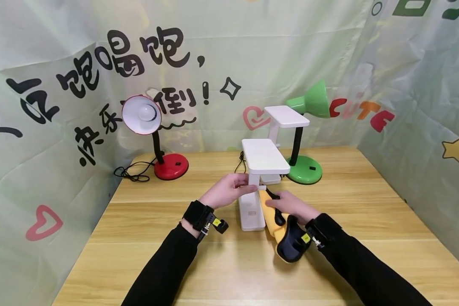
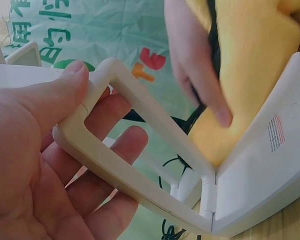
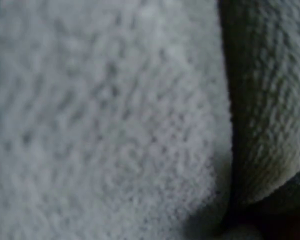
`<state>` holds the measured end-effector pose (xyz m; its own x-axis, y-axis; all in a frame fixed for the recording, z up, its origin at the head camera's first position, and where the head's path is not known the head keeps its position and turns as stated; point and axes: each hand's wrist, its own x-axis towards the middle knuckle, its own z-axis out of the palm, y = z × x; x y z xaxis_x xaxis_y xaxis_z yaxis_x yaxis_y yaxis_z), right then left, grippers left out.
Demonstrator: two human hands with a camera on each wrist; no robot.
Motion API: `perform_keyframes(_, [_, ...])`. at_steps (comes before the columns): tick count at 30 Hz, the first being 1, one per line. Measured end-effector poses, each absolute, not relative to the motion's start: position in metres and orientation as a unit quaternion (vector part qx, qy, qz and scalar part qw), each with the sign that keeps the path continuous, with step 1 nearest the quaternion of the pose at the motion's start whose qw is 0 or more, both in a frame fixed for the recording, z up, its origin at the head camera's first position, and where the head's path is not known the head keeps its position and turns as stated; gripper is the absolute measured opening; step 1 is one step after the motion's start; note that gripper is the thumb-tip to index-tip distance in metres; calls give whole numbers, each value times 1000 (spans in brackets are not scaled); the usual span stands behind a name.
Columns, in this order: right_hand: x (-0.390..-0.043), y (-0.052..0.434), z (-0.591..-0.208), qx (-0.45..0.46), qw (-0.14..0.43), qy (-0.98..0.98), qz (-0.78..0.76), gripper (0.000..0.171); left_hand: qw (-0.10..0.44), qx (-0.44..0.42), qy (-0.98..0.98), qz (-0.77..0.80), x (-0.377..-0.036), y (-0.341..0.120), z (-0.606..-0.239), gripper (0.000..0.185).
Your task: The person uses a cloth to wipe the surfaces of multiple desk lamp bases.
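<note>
— Head view, nearest first: what's in my hands?
— My right hand (image 1: 290, 207) presses a yellow cloth (image 1: 272, 221) against the white folding lamp (image 1: 258, 178), mid-table; my left hand (image 1: 225, 191) grips its arm. Farther off: red lamp (image 1: 157, 140) left, green lamp (image 1: 307, 127) right.

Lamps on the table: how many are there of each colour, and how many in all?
White folding lamps: 2, the near one held by the left hand, the far one behind it.
Red lamp: 1.
Green lamp: 1.
Total: 4 lamps.
</note>
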<state>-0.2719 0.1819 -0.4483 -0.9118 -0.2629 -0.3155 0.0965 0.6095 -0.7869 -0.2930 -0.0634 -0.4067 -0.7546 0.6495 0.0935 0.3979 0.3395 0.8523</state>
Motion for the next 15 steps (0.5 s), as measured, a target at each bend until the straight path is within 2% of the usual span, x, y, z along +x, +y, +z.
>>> perform_keyframes(7, [-308, 178, -452, -57, 175, 868, -461, 67, 143, 319, 802, 485, -293, -63, -407, 28])
perform_keyframes(11, [-314, 177, -454, -62, 167, 869, -462, 68, 146, 317, 800, 487, -293, -64, -407, 26])
perform_keyframes(15, [-307, 178, -454, -78, 164, 878, -443, 69, 145, 322, 802, 482, -293, -64, -407, 32])
